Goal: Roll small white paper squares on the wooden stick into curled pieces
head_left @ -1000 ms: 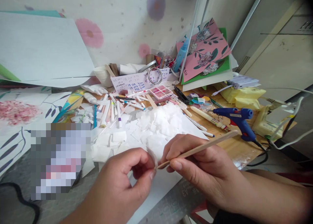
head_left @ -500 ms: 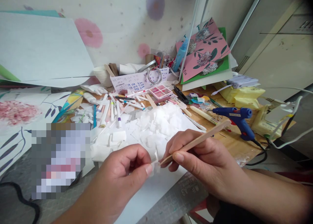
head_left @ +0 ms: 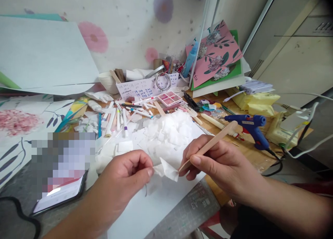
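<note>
Between thumb and forefinger, my left hand (head_left: 132, 174) pinches one end of a small white tissue paper piece (head_left: 166, 169). My right hand (head_left: 208, 159) is closed round a flat wooden craft stick (head_left: 210, 143), which slants up to the right. The stick's lower tip touches the right edge of the tissue piece. Both hands hover above a white paper sheet (head_left: 156, 207). Just beyond them lies a heap of white tissue scraps (head_left: 169, 128). Whether the stick's tip carries anything, I cannot tell.
A blue glue gun (head_left: 249, 126) lies at the right, with its cord trailing. Several markers (head_left: 125, 122) and a pink palette (head_left: 170, 99) are behind the heap. At left a phone (head_left: 65, 187) lies near a flower picture (head_left: 23, 128). A grey cutting mat (head_left: 187, 211) extends under the sheet.
My left hand has moved a little left, apart from the stick. The tissue piece, bunched between the hands before, is now spread out between fingers and stick tip.
</note>
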### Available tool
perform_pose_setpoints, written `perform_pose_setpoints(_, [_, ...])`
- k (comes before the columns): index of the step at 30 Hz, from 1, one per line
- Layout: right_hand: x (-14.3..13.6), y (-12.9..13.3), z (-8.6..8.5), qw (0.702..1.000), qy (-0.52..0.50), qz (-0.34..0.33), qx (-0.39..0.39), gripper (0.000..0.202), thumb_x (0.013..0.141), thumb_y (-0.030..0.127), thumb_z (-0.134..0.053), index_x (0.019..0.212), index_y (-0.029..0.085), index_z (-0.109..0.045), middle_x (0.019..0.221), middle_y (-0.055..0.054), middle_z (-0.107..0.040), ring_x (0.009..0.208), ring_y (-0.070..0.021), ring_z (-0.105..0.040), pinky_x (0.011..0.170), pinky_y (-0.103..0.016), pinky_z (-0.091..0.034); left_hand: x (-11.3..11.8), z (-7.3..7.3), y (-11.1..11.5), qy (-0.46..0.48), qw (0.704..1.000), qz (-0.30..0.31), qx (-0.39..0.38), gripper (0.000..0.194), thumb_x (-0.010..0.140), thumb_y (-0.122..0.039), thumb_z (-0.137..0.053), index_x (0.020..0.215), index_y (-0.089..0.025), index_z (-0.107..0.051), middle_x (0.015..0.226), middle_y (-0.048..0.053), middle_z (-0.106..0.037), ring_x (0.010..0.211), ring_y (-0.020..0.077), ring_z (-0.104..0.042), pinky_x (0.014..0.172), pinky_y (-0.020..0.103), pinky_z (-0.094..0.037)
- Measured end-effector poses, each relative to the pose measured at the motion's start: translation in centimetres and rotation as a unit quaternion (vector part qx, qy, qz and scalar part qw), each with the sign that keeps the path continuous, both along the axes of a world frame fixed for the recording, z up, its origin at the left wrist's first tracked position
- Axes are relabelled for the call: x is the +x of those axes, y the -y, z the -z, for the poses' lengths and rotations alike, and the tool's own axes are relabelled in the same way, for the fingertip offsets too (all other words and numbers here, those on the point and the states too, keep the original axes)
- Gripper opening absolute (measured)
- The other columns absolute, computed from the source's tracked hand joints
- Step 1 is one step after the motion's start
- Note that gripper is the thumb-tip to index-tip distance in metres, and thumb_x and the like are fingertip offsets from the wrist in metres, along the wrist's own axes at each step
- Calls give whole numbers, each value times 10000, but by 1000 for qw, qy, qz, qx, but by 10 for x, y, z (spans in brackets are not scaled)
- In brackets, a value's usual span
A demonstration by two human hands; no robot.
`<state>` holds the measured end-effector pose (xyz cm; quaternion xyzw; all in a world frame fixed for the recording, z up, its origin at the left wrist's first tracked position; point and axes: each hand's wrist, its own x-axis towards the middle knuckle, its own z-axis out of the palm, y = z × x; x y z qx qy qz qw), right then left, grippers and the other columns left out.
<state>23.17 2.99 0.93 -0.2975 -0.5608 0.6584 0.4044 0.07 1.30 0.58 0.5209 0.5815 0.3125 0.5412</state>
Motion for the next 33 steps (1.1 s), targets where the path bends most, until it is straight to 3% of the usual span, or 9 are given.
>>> perform_pose_setpoints(8, [5,-2,4,998,-51,21,-39,179,906,319,-693,852,157,-636,787,-12,-693,720,-94,-715,650,-174,-592,-3,1,-2,9,1000,-23,4,152,772,-269,-633,642,-213,-577,577,-62,-496,580,132,-428,542,237,-347])
perform_pose_setpoints(15, [20,-7,3,997,-43,56,3,98,922,280,-680,881,191,-684,807,-18,-716,762,-121,-745,658,-178,-622,2,-7,-9,-106,988,-77,81,159,765,-255,-629,625,-207,-571,572,-64,-472,559,134,-422,531,245,-340])
perform_pose_setpoints(20, [23,-8,3,997,-33,67,10,94,918,280,-682,870,199,-686,804,-22,-731,757,-132,-749,647,-179,-631,7,-2,-18,-136,980,-93,109,142,782,-269,-638,659,-207,-601,614,-42,-547,615,164,-511,587,275,-395])
perform_pose_setpoints(22, [19,-8,4,998,-31,61,7,103,914,291,-687,866,201,-686,795,-22,-735,747,-130,-749,642,-176,-629,8,2,-20,-139,979,-95,118,77,802,-266,-618,795,-204,-662,699,-15,-627,654,180,-562,623,296,-432])
perform_pose_setpoints(24, [16,-9,5,998,-32,57,4,110,912,302,-691,859,205,-687,793,-17,-737,745,-124,-749,648,-174,-626,8,4,-21,-145,976,-98,128,259,820,-248,-598,1065,-206,-670,858,15,-684,644,173,-565,638,316,-448])
perform_pose_setpoints(27, [11,-10,6,998,-35,56,-7,129,902,314,-702,852,197,-683,799,-23,-741,738,-125,-748,640,-179,-623,6,5,-16,-159,970,-103,152,525,841,-217,-583,1360,-260,-514,1148,54,-654,670,160,-541,708,348,-455])
perform_pose_setpoints(30, [7,-9,7,998,-34,51,-20,145,902,314,-702,864,176,-677,785,-45,-749,719,-133,-748,622,-184,-618,4,2,-7,-120,974,-87,172,428,874,-239,-589,1298,-271,-551,1226,66,-621,873,195,-584,872,379,-441])
perform_pose_setpoints(33, [0,-7,8,998,-39,43,-24,157,895,314,-708,852,168,-670,771,-51,-747,710,-140,-746,613,-196,-618,7,-2,3,22,992,-49,112,321,855,-306,-654,1169,-247,-615,1140,69,-660,986,232,-598,873,370,-454])
